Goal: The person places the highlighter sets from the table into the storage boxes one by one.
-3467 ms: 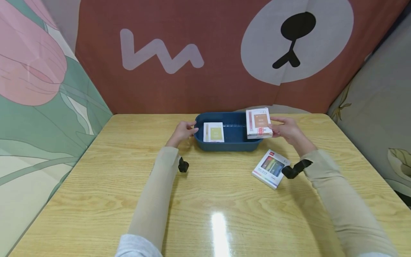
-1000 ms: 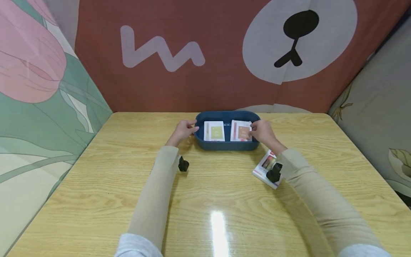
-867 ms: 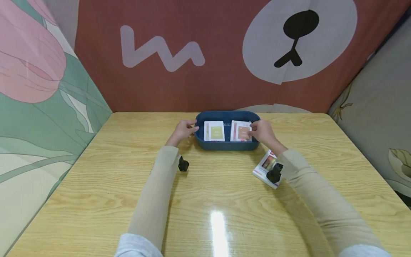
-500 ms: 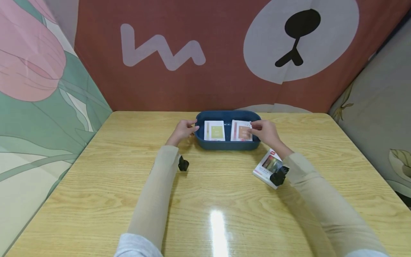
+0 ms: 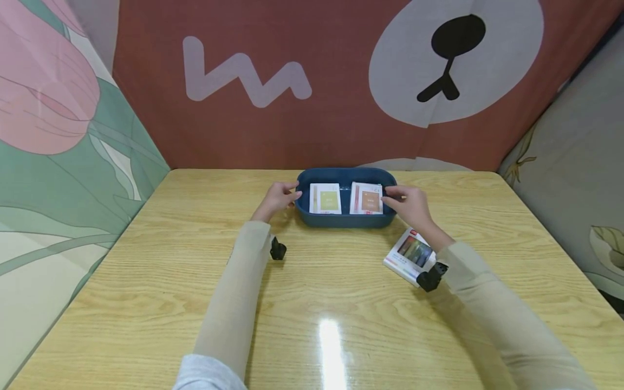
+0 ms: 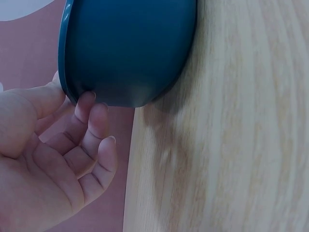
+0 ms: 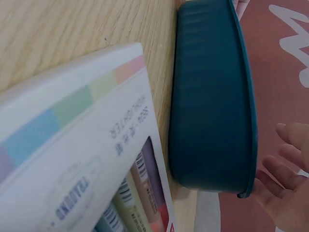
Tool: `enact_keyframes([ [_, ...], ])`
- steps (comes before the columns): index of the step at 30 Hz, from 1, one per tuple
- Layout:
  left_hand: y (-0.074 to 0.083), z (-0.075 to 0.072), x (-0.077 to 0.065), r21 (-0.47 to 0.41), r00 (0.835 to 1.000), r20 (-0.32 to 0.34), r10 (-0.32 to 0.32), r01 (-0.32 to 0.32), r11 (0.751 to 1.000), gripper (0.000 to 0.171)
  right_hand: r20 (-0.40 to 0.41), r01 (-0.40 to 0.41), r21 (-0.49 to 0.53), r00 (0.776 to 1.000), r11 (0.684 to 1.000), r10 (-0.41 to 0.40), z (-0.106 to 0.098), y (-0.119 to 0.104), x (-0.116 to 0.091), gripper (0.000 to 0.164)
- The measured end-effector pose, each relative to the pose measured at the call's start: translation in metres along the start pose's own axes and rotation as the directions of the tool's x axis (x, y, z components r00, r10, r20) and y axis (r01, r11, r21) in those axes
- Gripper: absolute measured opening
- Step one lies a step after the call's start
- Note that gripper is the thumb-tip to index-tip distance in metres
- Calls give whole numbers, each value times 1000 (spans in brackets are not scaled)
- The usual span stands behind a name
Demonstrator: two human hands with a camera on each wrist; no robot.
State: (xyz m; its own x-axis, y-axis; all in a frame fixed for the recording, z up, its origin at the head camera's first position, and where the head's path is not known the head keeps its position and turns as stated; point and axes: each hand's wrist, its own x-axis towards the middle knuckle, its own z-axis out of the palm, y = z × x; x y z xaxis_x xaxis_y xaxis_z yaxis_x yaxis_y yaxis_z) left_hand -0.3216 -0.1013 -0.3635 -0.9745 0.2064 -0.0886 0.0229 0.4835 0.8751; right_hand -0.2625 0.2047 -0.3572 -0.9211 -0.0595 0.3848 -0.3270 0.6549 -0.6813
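I have the left hand [image 5: 276, 200] at the left end of the dark blue, oblong plastic tub [image 5: 346, 221], its grip narrow, thumb and fingers pinching the rim. My right hand [image 5: 408, 206] is at the opposite end, its grip loosely parted and holding nothing; I can't tell whether a fingertip touches the rim. Inside the tub I see a white cardboard box with a yellow-green panel [image 5: 325, 199] on the left and, apart from it, a white cardboard box with an orange-brown panel [image 5: 366, 199] on the right. A white, windowed highlighter box [image 5: 411, 254] lies askew on the pale wood-grain worktop [image 5: 302, 303], near my right wrist.
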Motion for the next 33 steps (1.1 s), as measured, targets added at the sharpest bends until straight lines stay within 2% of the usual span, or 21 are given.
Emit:
enact_keyframes([
  [9, -1, -1, 0, 5, 1000, 6, 9, -9, 1000, 42, -30, -11, 40, 999, 999, 13, -10, 3, -14, 29],
  [23, 0, -1, -1, 14, 1000, 13, 14, -14, 1000, 42, -12, 33, 11, 999, 999, -33, -18, 7, -35, 29],
  [33, -1, -1, -1, 15, 1000, 5, 11, -11, 1000, 42, -41, 32, -23, 999, 999, -33, -23, 13, -45, 28],
])
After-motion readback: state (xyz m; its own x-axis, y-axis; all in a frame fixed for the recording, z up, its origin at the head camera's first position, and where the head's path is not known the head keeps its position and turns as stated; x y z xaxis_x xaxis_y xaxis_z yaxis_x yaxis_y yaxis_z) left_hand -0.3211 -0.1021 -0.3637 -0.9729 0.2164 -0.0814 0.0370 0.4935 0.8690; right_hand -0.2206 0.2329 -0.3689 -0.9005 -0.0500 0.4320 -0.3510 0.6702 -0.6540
